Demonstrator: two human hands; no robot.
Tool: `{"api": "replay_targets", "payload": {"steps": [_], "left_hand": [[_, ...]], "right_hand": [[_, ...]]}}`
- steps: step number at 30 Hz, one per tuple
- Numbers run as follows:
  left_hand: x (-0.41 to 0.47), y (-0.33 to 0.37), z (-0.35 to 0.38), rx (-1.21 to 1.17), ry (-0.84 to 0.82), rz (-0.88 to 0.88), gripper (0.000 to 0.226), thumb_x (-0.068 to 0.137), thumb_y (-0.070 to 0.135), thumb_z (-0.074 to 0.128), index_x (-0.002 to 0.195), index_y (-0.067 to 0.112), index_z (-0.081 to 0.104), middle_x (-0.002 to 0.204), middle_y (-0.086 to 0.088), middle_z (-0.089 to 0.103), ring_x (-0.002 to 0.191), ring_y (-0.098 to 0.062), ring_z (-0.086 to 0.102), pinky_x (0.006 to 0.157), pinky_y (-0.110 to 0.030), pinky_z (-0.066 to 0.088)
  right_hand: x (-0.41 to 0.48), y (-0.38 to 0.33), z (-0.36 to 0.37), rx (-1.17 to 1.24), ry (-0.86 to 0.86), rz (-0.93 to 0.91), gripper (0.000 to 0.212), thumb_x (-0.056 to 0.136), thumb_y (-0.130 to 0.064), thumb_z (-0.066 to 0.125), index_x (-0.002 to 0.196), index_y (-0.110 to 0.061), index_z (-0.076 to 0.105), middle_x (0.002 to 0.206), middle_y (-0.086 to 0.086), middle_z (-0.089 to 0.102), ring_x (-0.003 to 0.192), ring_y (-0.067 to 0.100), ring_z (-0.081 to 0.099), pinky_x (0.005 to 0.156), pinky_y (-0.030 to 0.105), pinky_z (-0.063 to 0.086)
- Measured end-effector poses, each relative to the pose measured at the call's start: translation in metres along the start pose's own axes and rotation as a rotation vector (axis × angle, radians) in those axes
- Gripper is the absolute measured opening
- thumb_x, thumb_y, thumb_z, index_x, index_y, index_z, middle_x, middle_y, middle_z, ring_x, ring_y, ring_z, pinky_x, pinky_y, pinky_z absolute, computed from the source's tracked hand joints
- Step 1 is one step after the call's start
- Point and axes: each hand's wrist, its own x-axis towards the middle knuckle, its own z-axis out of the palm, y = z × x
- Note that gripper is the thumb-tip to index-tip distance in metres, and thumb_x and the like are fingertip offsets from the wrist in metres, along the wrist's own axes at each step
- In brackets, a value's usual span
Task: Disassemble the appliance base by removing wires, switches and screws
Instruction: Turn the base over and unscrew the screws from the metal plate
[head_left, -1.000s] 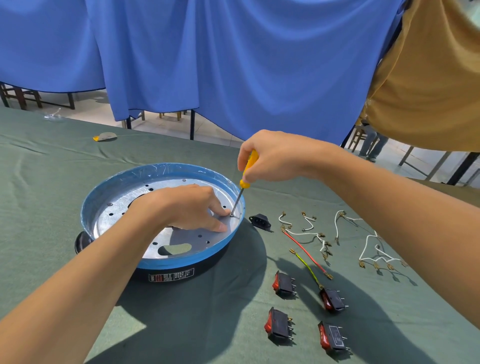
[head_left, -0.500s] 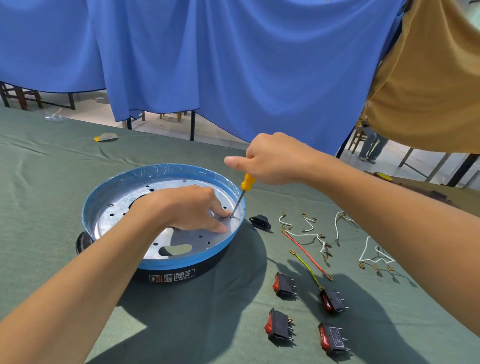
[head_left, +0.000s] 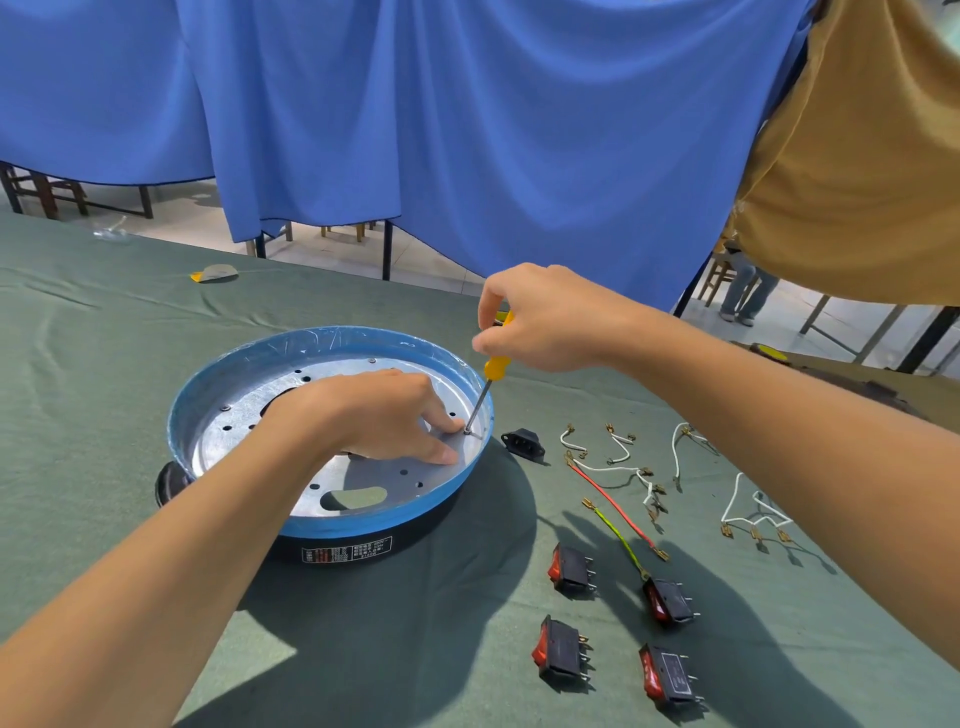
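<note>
The base (head_left: 332, 527) sits mid-worktop (head_left: 104, 374), and the screw (head_left: 467, 431) is at 3 o'clock on its plate (head_left: 374, 480). The right hand (head_left: 540, 317) pinches the screwdriver (head_left: 480, 400) handle, tip in the screw. The left hand (head_left: 379, 415) presses the plate, fingers grasping nothing. Best to stand the tilted shaft squarer to the head, bear down while turning, and brace the base against spinning.

The round blue-rimmed appliance base (head_left: 337, 525) holds a dull, brushed silver metal plate; the film over its rim is shiny and wrinkled, and its lower body is faintly glossy black plastic. The small yellow-handled screwdriver (head_left: 493, 366) pairs glossy plastic with a bright steel shaft. The four black rocker switches (head_left: 571, 569) are matt plastic with glossy red caps and metal prongs. The loose coloured wires (head_left: 608, 501) have smooth plastic sleeves and brassy terminals. Matt, lightly creased green cloth covers the bench (head_left: 104, 389).
</note>
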Motion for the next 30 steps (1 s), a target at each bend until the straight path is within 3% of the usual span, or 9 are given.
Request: {"api": "replay_targets", "payload": {"steps": [3, 7, 9, 12, 15, 17, 20, 25, 30], "left_hand": [[0.001, -0.001, 0.000, -0.011, 0.002, 0.002, 0.040, 0.092, 0.056, 0.052, 0.130, 0.044, 0.057, 0.112, 0.009, 0.053, 0.099, -0.018, 0.048, 0.089, -0.041, 0.047], [0.000, -0.001, 0.001, -0.010, -0.001, -0.009, 0.041, 0.091, 0.056, 0.053, 0.130, 0.046, 0.056, 0.120, 0.009, 0.053, 0.103, -0.018, 0.047, 0.093, -0.041, 0.045], [0.000, -0.001, 0.000, -0.013, -0.005, -0.024, 0.042, 0.091, 0.057, 0.053, 0.132, 0.046, 0.055, 0.129, 0.008, 0.052, 0.109, -0.019, 0.047, 0.095, -0.042, 0.045], [0.000, 0.000, 0.000, -0.002, -0.005, -0.014, 0.043, 0.092, 0.056, 0.052, 0.133, 0.044, 0.055, 0.129, 0.007, 0.053, 0.107, -0.019, 0.048, 0.093, -0.042, 0.046], [-0.001, 0.001, 0.000, 0.006, -0.010, -0.011, 0.042, 0.093, 0.055, 0.051, 0.133, 0.043, 0.055, 0.128, 0.008, 0.054, 0.106, -0.019, 0.048, 0.092, -0.041, 0.047], [-0.001, 0.001, -0.001, 0.007, -0.009, -0.013, 0.042, 0.093, 0.055, 0.051, 0.133, 0.043, 0.055, 0.127, 0.008, 0.054, 0.105, -0.019, 0.049, 0.092, -0.041, 0.047], [-0.001, 0.002, -0.001, 0.006, -0.004, -0.015, 0.041, 0.093, 0.055, 0.052, 0.132, 0.044, 0.056, 0.123, 0.007, 0.054, 0.103, -0.018, 0.048, 0.090, -0.039, 0.046], [-0.001, 0.002, -0.001, 0.006, -0.007, -0.007, 0.042, 0.093, 0.055, 0.051, 0.133, 0.043, 0.055, 0.122, 0.006, 0.055, 0.102, -0.019, 0.049, 0.088, -0.037, 0.047], [-0.001, 0.002, -0.001, 0.010, -0.012, 0.000, 0.042, 0.094, 0.054, 0.050, 0.133, 0.043, 0.055, 0.122, 0.007, 0.056, 0.103, -0.019, 0.049, 0.090, -0.040, 0.047]], "right_hand": [[-0.002, -0.001, -0.004, 0.011, -0.044, 0.002, 0.021, 0.086, -0.034, 0.062, 0.104, -0.024, 0.059, 0.088, -0.011, 0.054, 0.075, 0.002, 0.047, 0.054, 0.025, 0.033], [0.002, -0.001, 0.002, -0.034, 0.009, 0.024, 0.053, 0.089, -0.059, 0.054, 0.101, -0.009, 0.066, 0.082, 0.008, 0.062, 0.075, 0.019, 0.055, 0.060, 0.031, 0.038], [0.002, -0.001, 0.003, -0.004, 0.030, 0.006, 0.043, 0.092, -0.052, 0.054, 0.095, -0.011, 0.067, 0.070, 0.000, 0.056, 0.068, 0.016, 0.051, 0.056, 0.029, 0.035], [0.000, 0.000, -0.001, 0.038, -0.004, -0.024, 0.014, 0.089, -0.033, 0.063, 0.098, -0.022, 0.066, 0.078, -0.013, 0.054, 0.071, 0.004, 0.048, 0.053, 0.023, 0.032], [-0.001, -0.001, -0.005, 0.021, -0.061, -0.019, 0.018, 0.086, -0.033, 0.065, 0.101, -0.026, 0.064, 0.085, -0.014, 0.055, 0.073, 0.001, 0.048, 0.053, 0.023, 0.034], [0.001, -0.002, -0.003, -0.032, -0.066, -0.007, 0.026, 0.088, -0.044, 0.061, 0.099, -0.021, 0.066, 0.087, -0.007, 0.061, 0.072, 0.005, 0.050, 0.055, 0.026, 0.037], [0.003, -0.001, 0.001, -0.043, -0.005, 0.036, 0.049, 0.093, -0.056, 0.049, 0.080, -0.010, 0.062, 0.068, 0.002, 0.053, 0.067, 0.020, 0.048, 0.056, 0.031, 0.035], [-0.003, -0.001, -0.005, 0.000, -0.060, -0.011, 0.013, 0.091, -0.030, 0.061, 0.096, -0.022, 0.069, 0.082, -0.010, 0.059, 0.072, 0.007, 0.052, 0.052, 0.023, 0.035], [-0.003, -0.002, -0.010, -0.014, -0.133, -0.031, 0.019, 0.087, -0.040, 0.067, 0.103, -0.029, 0.063, 0.081, -0.016, 0.052, 0.071, 0.001, 0.049, 0.055, 0.023, 0.033]]}}
